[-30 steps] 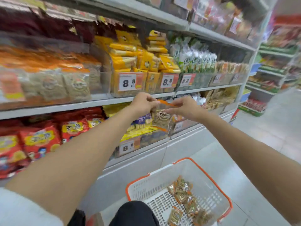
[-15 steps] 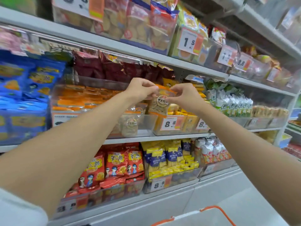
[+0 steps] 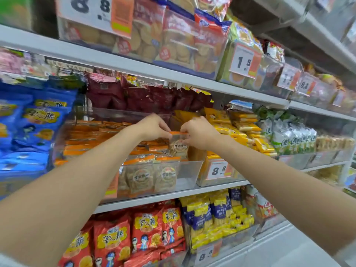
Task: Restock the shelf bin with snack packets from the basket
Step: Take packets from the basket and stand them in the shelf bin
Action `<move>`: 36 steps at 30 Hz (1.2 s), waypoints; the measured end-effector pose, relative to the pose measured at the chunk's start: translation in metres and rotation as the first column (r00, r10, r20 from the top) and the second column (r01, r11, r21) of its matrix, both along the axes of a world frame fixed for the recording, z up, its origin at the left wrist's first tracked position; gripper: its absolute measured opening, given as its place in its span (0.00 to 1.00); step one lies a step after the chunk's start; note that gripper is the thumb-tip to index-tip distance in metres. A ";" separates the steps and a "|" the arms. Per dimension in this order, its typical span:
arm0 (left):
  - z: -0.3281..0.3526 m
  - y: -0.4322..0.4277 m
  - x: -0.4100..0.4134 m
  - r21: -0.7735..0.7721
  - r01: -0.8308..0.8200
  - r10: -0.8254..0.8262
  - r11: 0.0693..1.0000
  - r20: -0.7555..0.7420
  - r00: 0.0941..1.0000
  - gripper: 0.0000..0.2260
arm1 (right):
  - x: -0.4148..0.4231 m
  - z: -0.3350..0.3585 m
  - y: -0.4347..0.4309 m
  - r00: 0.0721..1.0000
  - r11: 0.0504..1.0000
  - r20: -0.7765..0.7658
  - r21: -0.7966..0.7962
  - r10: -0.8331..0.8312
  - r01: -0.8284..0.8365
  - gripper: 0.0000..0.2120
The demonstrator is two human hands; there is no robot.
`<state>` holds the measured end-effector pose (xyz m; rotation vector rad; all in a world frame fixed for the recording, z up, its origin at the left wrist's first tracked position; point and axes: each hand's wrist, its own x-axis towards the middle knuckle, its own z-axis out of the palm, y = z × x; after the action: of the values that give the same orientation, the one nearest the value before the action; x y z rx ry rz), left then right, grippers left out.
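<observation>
As the left hand (image 3: 154, 128) and right hand (image 3: 196, 132) pinch the top of a snack packet (image 3: 178, 148) above the clear bin (image 3: 189, 173), best lower it upright, label forward.

top-left tag (image 3: 92, 8) reads 8.8, upper-shelf tag (image 3: 244, 61) 1.5, middle-shelf tag (image 3: 219, 170) 8.8, bottom tag (image 3: 205, 256) 8.8; red packets (image 3: 148, 228) read 掌心脆

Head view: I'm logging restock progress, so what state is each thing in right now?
snack packet: upright, hanging by its orange top strip at the bin's right end.
left hand: pinches the packet's top left corner.
right hand: pinches the packet's top right corner.
shelf bin: open-topped, partly filled, gap at its right front.
</observation>
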<state>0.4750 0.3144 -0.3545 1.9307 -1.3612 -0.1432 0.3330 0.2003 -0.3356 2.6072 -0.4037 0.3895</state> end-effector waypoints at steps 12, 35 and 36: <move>-0.034 -0.015 0.008 0.049 0.039 -0.040 0.998 0.015 0.999 0.04 | 0.009 -0.026 -0.006 0.966 0.973 -0.241 -0.226 -0.097 0.042 0.13; -0.018 0.007 -0.013 0.033 -0.057 0.052 0.998 0.113 0.992 0.08 | -0.020 0.006 0.003 0.993 0.989 0.037 -0.099 0.112 -0.107 0.17; -0.017 0.010 -0.018 -0.024 -0.083 0.085 0.996 0.109 0.990 0.06 | -0.029 0.007 0.004 0.983 0.987 0.113 -0.073 0.148 -0.140 0.15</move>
<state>0.4567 0.3243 -0.3715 2.0016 -1.3440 0.0172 0.3036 0.2043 -0.3291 2.5653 -0.2375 0.5981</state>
